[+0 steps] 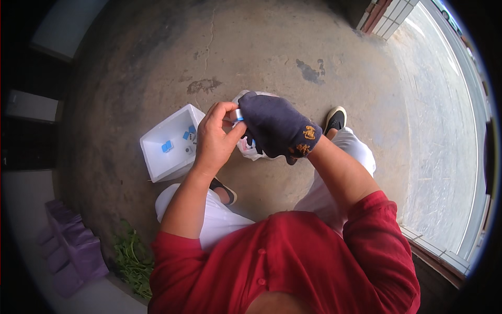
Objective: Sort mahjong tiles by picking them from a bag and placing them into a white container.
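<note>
My left hand point(218, 131), bare, pinches a small blue and silver-white piece point(237, 115) between thumb and fingers. My right hand point(274, 123) wears a dark navy cloth covering with orange-yellow embroidery at the wrist. Its tip reaches up against the piece, but the cloth hides how the fingers are set. Below both hands is a translucent white plastic bag point(251, 152) on the floor, mostly covered by the right hand. Beside the left hand stands a white foam box point(147, 153), with several small blue pieces point(167, 146) and a few dark and grey bits on its bottom.
My shoes, one by the box point(224, 191) and one to the right point(336, 119), rest on the stained concrete floor point(270, 47). Leafy green stalks point(131, 259) lie at lower left near a purple object point(76, 251). A tiled pillar point(390, 17) and a doorway edge are on the right.
</note>
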`<state>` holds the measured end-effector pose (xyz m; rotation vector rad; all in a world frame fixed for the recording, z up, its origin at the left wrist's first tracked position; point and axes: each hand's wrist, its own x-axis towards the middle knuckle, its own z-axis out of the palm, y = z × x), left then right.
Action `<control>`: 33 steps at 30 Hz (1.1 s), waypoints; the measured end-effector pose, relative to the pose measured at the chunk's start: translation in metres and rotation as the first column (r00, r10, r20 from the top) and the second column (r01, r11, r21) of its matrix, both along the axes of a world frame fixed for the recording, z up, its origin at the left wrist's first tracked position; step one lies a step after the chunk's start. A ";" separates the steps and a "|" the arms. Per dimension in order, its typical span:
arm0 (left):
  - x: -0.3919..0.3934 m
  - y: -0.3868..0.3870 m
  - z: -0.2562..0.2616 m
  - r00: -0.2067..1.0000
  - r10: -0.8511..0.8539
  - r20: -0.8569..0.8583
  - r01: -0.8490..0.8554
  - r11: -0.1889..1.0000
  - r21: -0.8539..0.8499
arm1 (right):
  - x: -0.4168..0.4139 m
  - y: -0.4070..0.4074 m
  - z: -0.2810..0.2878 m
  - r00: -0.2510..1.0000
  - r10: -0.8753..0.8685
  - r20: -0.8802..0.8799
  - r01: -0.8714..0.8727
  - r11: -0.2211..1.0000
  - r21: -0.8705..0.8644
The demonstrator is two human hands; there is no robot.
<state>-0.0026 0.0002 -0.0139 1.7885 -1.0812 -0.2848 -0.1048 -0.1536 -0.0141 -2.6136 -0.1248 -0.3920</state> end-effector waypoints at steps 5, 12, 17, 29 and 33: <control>0.001 0.004 0.002 0.963 -0.035 -0.267 0.018 0.998 -0.066 | -0.002 0.003 0.001 0.985 -0.057 0.164 0.011 0.963 0.268; 0.001 0.002 0.004 0.587 -0.132 -0.799 -0.020 0.984 -0.177 | -0.008 -0.003 0.004 0.944 -0.007 0.329 -0.121 0.923 0.367; 0.002 0.001 0.006 0.467 -0.094 -0.879 -0.087 0.985 -0.151 | -0.008 -0.007 0.007 0.959 -0.050 0.280 -0.036 0.955 0.293; 0.006 0.003 -0.012 0.324 -0.132 -0.937 0.017 0.991 -0.134 | 0.000 0.005 0.003 0.979 -0.136 0.152 0.128 0.990 0.058; 0.000 0.002 -0.004 0.258 -0.087 -0.962 0.003 0.996 -0.089 | -0.004 0.001 0.010 0.984 -0.169 0.048 0.165 0.983 0.076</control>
